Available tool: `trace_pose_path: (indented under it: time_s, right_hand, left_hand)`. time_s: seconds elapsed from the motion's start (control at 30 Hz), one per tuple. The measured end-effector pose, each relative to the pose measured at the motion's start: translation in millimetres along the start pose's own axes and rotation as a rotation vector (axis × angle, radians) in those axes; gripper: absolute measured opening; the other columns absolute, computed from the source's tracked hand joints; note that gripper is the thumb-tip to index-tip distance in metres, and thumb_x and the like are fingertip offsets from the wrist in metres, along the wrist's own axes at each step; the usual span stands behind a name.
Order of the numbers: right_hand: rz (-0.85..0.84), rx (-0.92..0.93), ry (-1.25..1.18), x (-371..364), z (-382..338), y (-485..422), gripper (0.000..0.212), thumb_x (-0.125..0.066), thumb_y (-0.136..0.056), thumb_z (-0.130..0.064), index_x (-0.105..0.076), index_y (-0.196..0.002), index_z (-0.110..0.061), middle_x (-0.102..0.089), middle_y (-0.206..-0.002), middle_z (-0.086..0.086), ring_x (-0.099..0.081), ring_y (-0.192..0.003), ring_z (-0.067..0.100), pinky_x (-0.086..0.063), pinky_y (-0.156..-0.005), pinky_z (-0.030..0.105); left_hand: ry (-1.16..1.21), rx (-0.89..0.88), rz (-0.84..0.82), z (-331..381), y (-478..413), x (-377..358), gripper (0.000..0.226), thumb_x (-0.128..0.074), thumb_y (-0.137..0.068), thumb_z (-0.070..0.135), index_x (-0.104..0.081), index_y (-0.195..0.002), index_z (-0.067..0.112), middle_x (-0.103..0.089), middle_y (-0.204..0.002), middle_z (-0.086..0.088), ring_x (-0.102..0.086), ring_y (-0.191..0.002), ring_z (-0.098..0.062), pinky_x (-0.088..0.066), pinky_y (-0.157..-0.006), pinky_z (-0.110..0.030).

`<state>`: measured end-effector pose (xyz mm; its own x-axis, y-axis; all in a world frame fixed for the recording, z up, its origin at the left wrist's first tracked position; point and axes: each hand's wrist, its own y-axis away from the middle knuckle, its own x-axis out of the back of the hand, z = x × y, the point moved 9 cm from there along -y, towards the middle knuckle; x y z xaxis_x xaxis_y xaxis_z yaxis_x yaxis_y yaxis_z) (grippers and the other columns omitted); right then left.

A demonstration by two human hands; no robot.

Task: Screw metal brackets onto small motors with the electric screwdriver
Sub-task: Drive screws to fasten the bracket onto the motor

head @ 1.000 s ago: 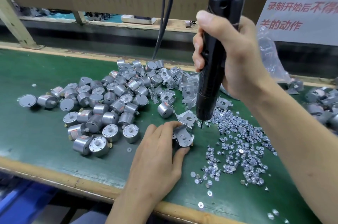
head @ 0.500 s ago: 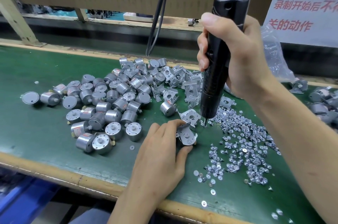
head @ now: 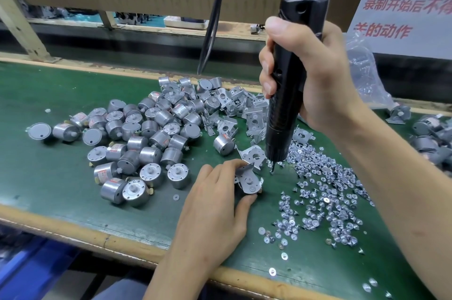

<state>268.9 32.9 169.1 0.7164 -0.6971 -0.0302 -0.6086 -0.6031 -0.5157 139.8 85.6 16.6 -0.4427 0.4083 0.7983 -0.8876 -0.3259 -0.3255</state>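
While left hand (head: pixel 215 204) fingers pinch bracketed motor (head: pixel 249 183) on table (head: pixel 61 177), just left of screw pile (head: pixel 325 192), I see right hand (head: pixel 318 74) clamped round electric screwdriver (head: pixel 283 104), bit above pile's left edge. My read: screw pickup. Next: seat bit squarely over bracket hole.

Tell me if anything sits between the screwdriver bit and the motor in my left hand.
Nothing visible does. The electric screwdriver in the right hand hangs its bit just right of the bracketed motor held by the left hand, with only green mat between them. A loose bracket lies just behind, off that path.
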Motion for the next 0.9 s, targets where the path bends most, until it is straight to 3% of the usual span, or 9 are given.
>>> trace_pose_path:
  time_s: [0.23,0.33,0.47,0.6,0.73,0.9]
  right_hand:
    - [0.001,0.014,0.002,-1,0,1,0.028,-0.058,-0.093,-0.018,-0.047,-0.069,-0.009,-0.051,-0.060,0.008,-0.047,-0.044,0.024,-0.042,-0.051,0.029]
    - [0.005,0.003,-0.007,0,1,0,0.027,-0.058,-0.093,-0.018,-0.047,-0.072,-0.008,-0.052,-0.060,0.007,-0.047,-0.044,0.023,-0.042,-0.051,0.029]
    - [0.004,-0.004,-0.001,-2,1,1,0.027,-0.058,-0.093,-0.018,-0.046,-0.071,-0.009,-0.052,-0.060,0.008,-0.048,-0.045,0.024,-0.042,-0.051,0.029]
    - [0.004,-0.016,-0.006,-4,-5,2,0.026,-0.058,-0.092,-0.017,-0.047,-0.072,-0.007,-0.051,-0.060,0.008,-0.047,-0.044,0.023,-0.042,-0.050,0.030]
    - [0.004,-0.004,-0.050,-6,-23,3,0.022,-0.056,-0.092,-0.023,-0.049,-0.081,-0.005,-0.050,-0.062,0.006,-0.047,-0.045,0.022,-0.041,-0.051,0.030]
    - [0.032,0.041,-0.094,-8,-38,8,0.022,-0.054,-0.090,-0.024,-0.049,-0.078,-0.007,-0.049,-0.061,0.007,-0.045,-0.045,0.023,-0.039,-0.051,0.030]
  left_hand:
    - [0.008,-0.002,0.003,0,0,1,0.045,-0.068,-0.088,0.034,-0.049,-0.127,0.028,-0.052,-0.108,0.024,-0.045,-0.105,-0.002,-0.031,-0.089,-0.008]
    - [0.031,0.006,0.006,-1,0,1,0.045,-0.069,-0.087,0.035,-0.049,-0.127,0.029,-0.040,-0.101,0.037,-0.047,-0.105,-0.002,-0.032,-0.089,-0.007]
    - [0.087,0.017,-0.001,-5,0,0,0.044,-0.071,-0.087,0.035,-0.049,-0.125,0.031,-0.029,-0.108,0.055,-0.048,-0.103,0.000,-0.028,-0.089,0.001]
    - [0.106,0.022,-0.009,-9,0,1,0.038,-0.072,-0.086,0.035,-0.055,-0.120,0.031,-0.041,-0.099,0.046,-0.046,-0.101,0.001,-0.028,-0.088,0.000]
    - [0.134,0.017,-0.035,-9,-1,0,0.039,-0.072,-0.086,0.036,-0.055,-0.120,0.035,-0.039,-0.115,0.043,-0.046,-0.102,0.003,-0.028,-0.087,0.000]
    - [0.121,0.015,-0.043,-9,-2,0,0.040,-0.073,-0.085,0.034,-0.056,-0.120,0.037,-0.043,-0.110,0.042,-0.047,-0.099,0.003,-0.029,-0.085,-0.001]
